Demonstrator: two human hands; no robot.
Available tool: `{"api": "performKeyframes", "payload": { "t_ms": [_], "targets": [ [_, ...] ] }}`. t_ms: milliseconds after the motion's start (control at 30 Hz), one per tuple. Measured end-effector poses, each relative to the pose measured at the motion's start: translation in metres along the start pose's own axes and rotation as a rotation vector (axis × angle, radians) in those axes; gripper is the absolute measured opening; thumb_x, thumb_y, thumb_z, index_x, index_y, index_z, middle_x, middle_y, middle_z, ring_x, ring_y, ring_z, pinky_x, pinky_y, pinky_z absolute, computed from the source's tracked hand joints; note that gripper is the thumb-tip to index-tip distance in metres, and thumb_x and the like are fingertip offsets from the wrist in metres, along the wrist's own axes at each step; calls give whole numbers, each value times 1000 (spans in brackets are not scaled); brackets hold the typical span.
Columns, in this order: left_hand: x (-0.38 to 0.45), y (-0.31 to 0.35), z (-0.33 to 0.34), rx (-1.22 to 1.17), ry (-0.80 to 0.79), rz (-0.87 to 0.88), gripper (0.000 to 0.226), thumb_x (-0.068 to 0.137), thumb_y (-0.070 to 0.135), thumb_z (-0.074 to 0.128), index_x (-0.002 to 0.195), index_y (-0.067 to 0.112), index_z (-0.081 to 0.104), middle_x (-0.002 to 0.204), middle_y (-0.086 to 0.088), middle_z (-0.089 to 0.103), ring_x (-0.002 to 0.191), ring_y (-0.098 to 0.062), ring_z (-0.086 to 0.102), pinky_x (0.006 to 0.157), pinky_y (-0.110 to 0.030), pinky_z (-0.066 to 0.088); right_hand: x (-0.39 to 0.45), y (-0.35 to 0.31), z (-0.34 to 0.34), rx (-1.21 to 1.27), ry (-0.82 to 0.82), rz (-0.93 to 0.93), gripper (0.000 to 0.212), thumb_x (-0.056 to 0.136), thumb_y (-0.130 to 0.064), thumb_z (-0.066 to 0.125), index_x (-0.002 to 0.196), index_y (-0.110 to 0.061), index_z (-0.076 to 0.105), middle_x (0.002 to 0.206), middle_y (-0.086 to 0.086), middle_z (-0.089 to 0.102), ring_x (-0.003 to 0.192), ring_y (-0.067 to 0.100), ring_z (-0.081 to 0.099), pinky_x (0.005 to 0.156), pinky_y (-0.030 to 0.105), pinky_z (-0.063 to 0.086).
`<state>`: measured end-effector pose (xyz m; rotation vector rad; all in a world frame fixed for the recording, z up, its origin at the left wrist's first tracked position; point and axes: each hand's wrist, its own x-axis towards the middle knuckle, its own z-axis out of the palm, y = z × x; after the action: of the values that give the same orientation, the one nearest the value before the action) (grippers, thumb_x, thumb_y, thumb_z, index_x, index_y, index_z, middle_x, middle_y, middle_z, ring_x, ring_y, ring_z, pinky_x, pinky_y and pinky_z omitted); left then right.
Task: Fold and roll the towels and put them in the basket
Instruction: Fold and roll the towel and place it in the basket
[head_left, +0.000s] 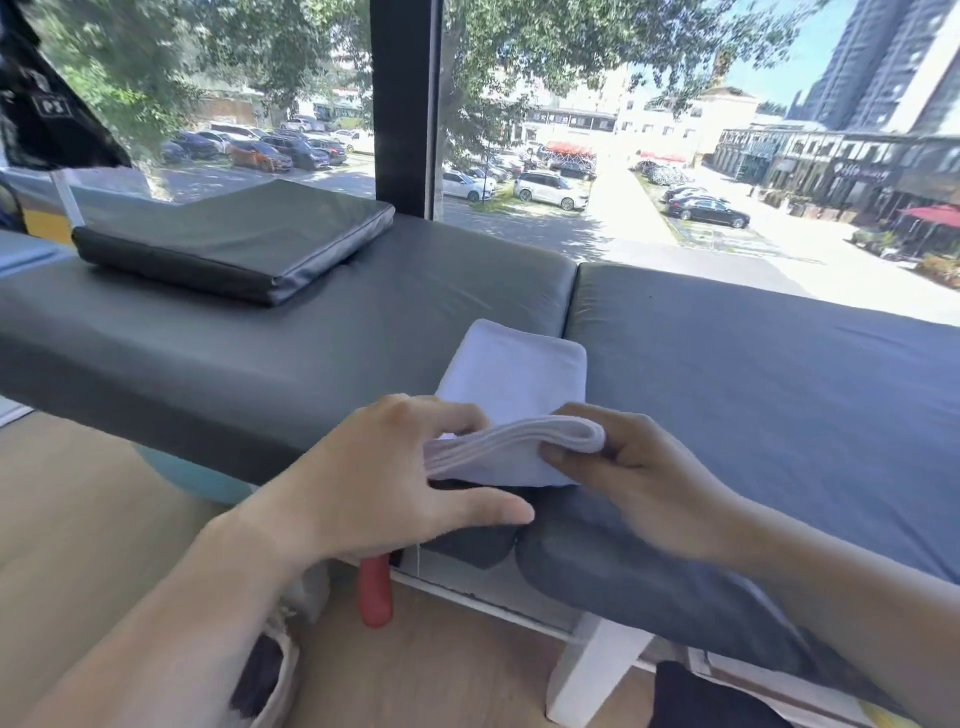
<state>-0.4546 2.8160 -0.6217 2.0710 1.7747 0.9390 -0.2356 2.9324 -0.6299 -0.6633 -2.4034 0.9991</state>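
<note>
my right hand (618, 467) and left hand (410, 467) pinch the white towel's (511, 384) lifted near fold between them, i reckon to start rolling.

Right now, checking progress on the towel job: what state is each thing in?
White towel: folded flat on the bench, near end lifted and turned over, roll just begun.
Left hand: fingers on the towel's lifted edge.
Right hand: pinching the turned end.
Loose cushion: lying flat, untouched.
</note>
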Motion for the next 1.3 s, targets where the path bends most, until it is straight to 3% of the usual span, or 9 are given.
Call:
{"api": "performKeyframes", "payload": {
  "t_ms": [133, 233, 333, 533, 800, 967, 1100, 1233, 1300],
  "targets": [
    [-8, 5, -15, -409, -263, 59, 56, 75, 49, 80, 126, 33, 66, 124, 15, 70, 121, -7, 62, 102, -32, 48, -9, 0, -24, 471, 61, 53, 32, 89, -35, 61, 107, -16, 79, 112, 5, 76, 103, 17, 71, 87, 31, 57],
    [-5, 2, 7, -346, -74, -68, 38, 73, 49, 85, 106, 33, 73, 101, 13, 77, 96, 3, 67, 89, -35, 55, -10, -1, -35, 543, 13, 113, 37, 83, -38, 63, 112, -21, 78, 119, 8, 74, 109, 23, 71, 92, 35, 58],
    [4, -4, 27, -406, 78, -148, 55, 81, 66, 67, 87, 12, 75, 86, -7, 76, 71, -5, 57, 71, -44, 53, -3, 0, -37, 502, 32, 183, 39, 84, -40, 63, 112, -17, 78, 115, 6, 76, 106, 21, 72, 88, 35, 59],
    [32, -13, 32, -354, 288, -224, 48, 95, 50, 63, 73, 7, 64, 65, -3, 64, 60, -10, 50, 55, -27, 37, 36, 8, -33, 418, 142, 258, 33, 100, -36, 56, 112, -11, 73, 108, 8, 77, 98, 19, 73, 81, 32, 59],
    [64, -50, 23, -194, 386, -408, 15, 86, 38, 71, 98, 32, 63, 71, 8, 74, 68, -19, 71, 67, -44, 60, 84, 33, -24, 237, 143, 445, 29, 103, -42, 53, 108, -21, 73, 113, 10, 75, 112, 32, 68, 101, 58, 50],
    [69, -55, 19, -25, 352, -470, 22, 84, 43, 73, 102, 37, 60, 77, 14, 70, 83, -17, 68, 81, -40, 55, 103, 36, -26, -56, 100, 505, 37, 97, -50, 57, 109, -16, 67, 103, 4, 70, 92, 24, 64, 77, 34, 48],
    [71, -57, 18, 12, 308, -485, 43, 85, 48, 71, 124, 37, 56, 93, 21, 64, 106, -17, 62, 93, -40, 50, 102, 36, -26, -668, 156, 535, 57, 92, -70, 44, 131, -28, 51, 124, 4, 63, 112, 30, 59, 82, 39, 42],
    [76, -65, 16, -85, 263, -486, 61, 83, 48, 72, 138, 32, 52, 97, 28, 58, 120, -19, 55, 105, -43, 45, 107, 41, -31, -616, 29, 609, 61, 90, -74, 43, 120, -24, 60, 124, 1, 65, 107, 26, 60, 88, 39, 48],
    [78, -65, 13, -100, 250, -472, 57, 81, 47, 71, 134, 37, 54, 100, 29, 60, 118, -15, 56, 104, -43, 46, 111, 38, -40, -460, -15, 623, 56, 88, -66, 57, 107, -14, 66, 103, 4, 68, 84, 27, 62, 71, 34, 49]
  ]
}}
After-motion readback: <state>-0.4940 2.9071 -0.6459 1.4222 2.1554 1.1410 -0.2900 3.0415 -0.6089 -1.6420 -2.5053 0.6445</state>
